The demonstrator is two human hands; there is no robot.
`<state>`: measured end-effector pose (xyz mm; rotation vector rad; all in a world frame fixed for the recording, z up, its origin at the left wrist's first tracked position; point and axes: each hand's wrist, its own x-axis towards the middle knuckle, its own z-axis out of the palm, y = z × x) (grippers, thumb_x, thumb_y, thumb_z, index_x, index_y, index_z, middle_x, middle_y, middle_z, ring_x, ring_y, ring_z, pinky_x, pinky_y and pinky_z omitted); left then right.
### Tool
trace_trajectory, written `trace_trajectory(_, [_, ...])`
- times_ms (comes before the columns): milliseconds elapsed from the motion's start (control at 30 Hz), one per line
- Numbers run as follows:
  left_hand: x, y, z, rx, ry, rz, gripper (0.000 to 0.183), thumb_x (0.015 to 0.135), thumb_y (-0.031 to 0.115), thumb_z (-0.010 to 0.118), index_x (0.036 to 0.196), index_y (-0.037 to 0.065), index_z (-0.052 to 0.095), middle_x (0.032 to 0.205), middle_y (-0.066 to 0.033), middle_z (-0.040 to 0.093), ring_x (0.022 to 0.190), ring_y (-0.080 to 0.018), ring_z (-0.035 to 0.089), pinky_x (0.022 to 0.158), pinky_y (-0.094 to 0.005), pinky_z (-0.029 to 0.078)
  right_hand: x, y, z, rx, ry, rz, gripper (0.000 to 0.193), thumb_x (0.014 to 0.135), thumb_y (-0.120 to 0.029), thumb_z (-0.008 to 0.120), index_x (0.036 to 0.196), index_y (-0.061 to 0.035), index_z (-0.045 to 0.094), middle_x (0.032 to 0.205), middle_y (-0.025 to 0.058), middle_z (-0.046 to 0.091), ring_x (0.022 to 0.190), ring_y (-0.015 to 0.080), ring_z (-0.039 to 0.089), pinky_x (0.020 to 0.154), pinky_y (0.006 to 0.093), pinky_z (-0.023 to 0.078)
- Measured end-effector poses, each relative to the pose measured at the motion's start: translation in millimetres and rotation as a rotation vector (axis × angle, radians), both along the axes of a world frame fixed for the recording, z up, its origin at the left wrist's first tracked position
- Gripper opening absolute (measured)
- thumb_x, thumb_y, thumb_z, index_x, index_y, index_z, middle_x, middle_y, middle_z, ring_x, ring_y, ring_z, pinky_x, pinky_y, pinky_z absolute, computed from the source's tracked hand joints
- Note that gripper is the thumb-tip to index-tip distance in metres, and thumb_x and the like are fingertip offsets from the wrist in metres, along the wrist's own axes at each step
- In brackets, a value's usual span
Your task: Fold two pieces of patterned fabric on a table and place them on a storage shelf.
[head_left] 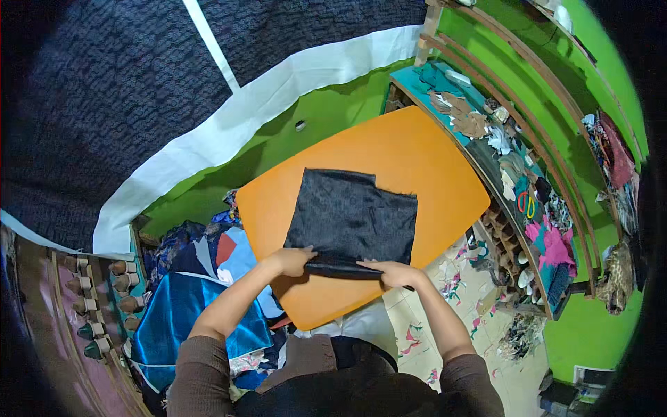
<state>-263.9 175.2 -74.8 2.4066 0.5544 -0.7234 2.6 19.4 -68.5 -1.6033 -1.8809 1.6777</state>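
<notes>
Black, slightly shiny fabric (354, 217) lies spread on an orange table (417, 149), seen from above through a wide lens that bends every straight edge. The cloth sits near the middle of the tabletop, its near edge rolled or folded into a thick dark ridge along the side closest to the person.

Both bare hands rest on that ridge. The left hand (290, 260) presses down at the cloth's near left corner, fingers curled over the fold. The right hand (390, 272) lies flat on the near right part of the fold, fingers stretched along it toward the left hand. Each hand is in contact with the fabric; whether the fingers pinch it or only press on it cannot be told. Brown sleeves cover the upper arms at the lower edge of the view.

Left of the table, a heap of blue satin cloth (177, 313) and other coloured pieces is piled up. Right of the table, a long workbench (486, 153) is strewn with fabric scraps, and scissors with red and green handles (526, 203) lie among them. Bright green walls (333, 104) surround the space, and a large dark patterned cloth with a white border (125, 76) hangs across the upper left. Scraps litter the pale floor (472, 278) beside the table.
</notes>
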Motion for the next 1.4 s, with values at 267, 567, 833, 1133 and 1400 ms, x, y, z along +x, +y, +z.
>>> trace_trajectory(267, [14.1, 38.1, 60.1, -0.228, -0.105, -0.011, 0.034, 0.076, 0.024, 0.061, 0.102, 0.002, 0.057, 0.091, -0.0188, 0.062, 0.086, -0.0316, 0.059, 0.074, -0.0404, 0.045, 34.7, 18.4, 54.6, 0.040, -0.110, -0.079, 0.046, 0.072, -0.008, 0.053, 0.117, 0.0000, 0.052, 0.102, 0.0105, 0.061, 0.094, 0.0173, 0.054, 0.087, 0.0282, 0.041])
trace_trajectory(567, [43.2, 102.2, 12.5, 0.164, -0.236, 0.516, 0.031, 0.075, 0.026, 0.064, 0.097, 0.004, 0.059, 0.094, -0.0163, 0.062, 0.093, -0.0327, 0.057, 0.079, -0.0405, 0.044, 89.6, 106.4, 0.8, 0.128, 0.021, -0.499, 0.023, 0.080, -0.017, 0.061, 0.096, -0.0001, 0.061, 0.089, 0.0097, 0.065, 0.084, 0.0201, 0.060, 0.079, 0.0318, 0.045])
trace_trajectory(833, [102.1, 31.1, -20.0, 0.703, -0.591, 0.573, 0.038, 0.083, 0.026, 0.052, 0.115, 0.006, 0.050, 0.122, -0.0128, 0.048, 0.115, -0.0298, 0.043, 0.095, -0.0480, 0.031, -4.0, 116.9, -35.6, 0.829, -0.745, -0.558, 0.042, 0.084, -0.020, 0.047, 0.122, -0.0044, 0.047, 0.127, 0.0146, 0.046, 0.125, 0.0276, 0.035, 0.102, 0.0578, 0.015])
trace_trajectory(1133, [57.4, 17.0, -50.0, 0.757, -0.310, 0.659, 0.050, 0.085, 0.035, 0.049, 0.131, 0.017, 0.041, 0.140, -0.0115, 0.031, 0.128, -0.0301, 0.030, 0.102, -0.0529, 0.022, 27.2, 100.2, -68.7, 0.719, -0.790, -0.425, 0.047, 0.084, -0.029, 0.049, 0.128, -0.0118, 0.044, 0.135, 0.0170, 0.036, 0.126, 0.0330, 0.032, 0.100, 0.0584, 0.021])
trace_trajectory(1400, [46.2, 21.8, -41.6, 0.734, -0.365, 0.759, 0.058, 0.084, 0.038, 0.049, 0.134, 0.012, 0.035, 0.140, -0.0167, 0.029, 0.129, -0.0336, 0.027, 0.102, -0.0543, 0.019, 51.3, 89.1, -71.0, 0.666, -0.992, -0.632, 0.049, 0.087, -0.024, 0.046, 0.132, -0.0065, 0.038, 0.141, 0.0207, 0.024, 0.131, 0.0365, 0.022, 0.102, 0.0590, 0.015])
